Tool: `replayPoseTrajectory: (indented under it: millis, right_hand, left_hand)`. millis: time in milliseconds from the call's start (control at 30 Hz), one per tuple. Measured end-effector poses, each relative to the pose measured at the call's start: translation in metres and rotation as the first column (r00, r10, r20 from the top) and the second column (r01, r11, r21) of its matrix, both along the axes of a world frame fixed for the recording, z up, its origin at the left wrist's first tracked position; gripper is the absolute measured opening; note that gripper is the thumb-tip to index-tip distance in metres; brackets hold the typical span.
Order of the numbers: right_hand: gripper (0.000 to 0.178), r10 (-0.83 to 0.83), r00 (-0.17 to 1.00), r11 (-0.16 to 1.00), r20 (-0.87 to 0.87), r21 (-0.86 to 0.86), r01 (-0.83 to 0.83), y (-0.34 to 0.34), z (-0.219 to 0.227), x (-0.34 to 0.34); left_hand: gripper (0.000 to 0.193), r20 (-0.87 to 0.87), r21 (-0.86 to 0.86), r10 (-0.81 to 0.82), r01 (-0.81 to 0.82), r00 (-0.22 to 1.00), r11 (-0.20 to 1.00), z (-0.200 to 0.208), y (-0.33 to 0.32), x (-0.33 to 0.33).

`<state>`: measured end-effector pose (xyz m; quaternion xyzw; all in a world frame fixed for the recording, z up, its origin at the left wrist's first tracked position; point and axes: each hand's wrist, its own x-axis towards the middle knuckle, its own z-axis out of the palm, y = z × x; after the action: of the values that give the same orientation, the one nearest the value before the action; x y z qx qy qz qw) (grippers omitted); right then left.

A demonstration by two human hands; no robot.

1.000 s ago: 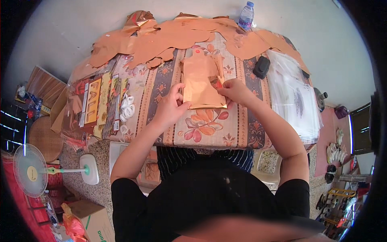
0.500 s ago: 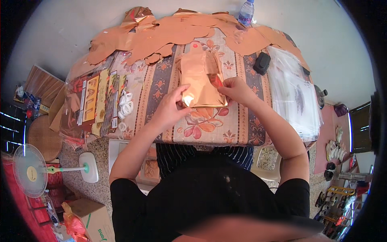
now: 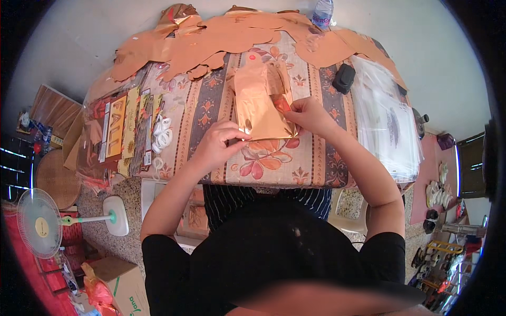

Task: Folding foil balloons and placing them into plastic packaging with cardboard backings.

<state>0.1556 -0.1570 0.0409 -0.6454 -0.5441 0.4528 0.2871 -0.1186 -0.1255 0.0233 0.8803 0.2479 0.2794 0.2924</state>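
A flat, folded foil balloon (image 3: 258,113), shiny copper-gold with a red dot at its far tip, lies lengthwise in front of me on the table. The thumb and forefinger of my left hand (image 3: 219,143) pinch its near left corner. At its right edge, my right hand (image 3: 315,117) closes thumb and fingers on the foil near the lower right corner. A dark, creased reflection shows just beside those fingertips. Whether one sheet or several lie folded together, I cannot tell.
Flat copper foil shapes (image 3: 226,39) spread along the far edge. Printed cards (image 3: 118,129) and white ribbon coils (image 3: 162,134) lie left. Clear plastic bags (image 3: 387,126), a black object (image 3: 343,79) and a water bottle (image 3: 322,13) stand right. A fan (image 3: 39,224) is beyond the table.
My left hand has drawn its fingers together into a pinch at the near left corner, where they were spread along the edge. My right hand has barely moved.
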Motion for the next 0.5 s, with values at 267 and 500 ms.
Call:
replayPoseTrajectory:
  millis: [267,500]
  right_hand:
    - [0.023,0.004,1.000,1.000,-0.019,-0.008,-0.004,-0.003,0.005,-0.003]
    - [0.024,-0.009,1.000,1.000,-0.014,0.005,0.009,-0.001,0.001,-0.002]
  left_hand:
    - [0.013,-0.056,0.202,0.130,-0.117,0.990,0.972,0.009,-0.004,0.002]
    - [0.037,-0.211,0.362,0.022,0.057,0.977,0.930,-0.001,-0.002,0.029]
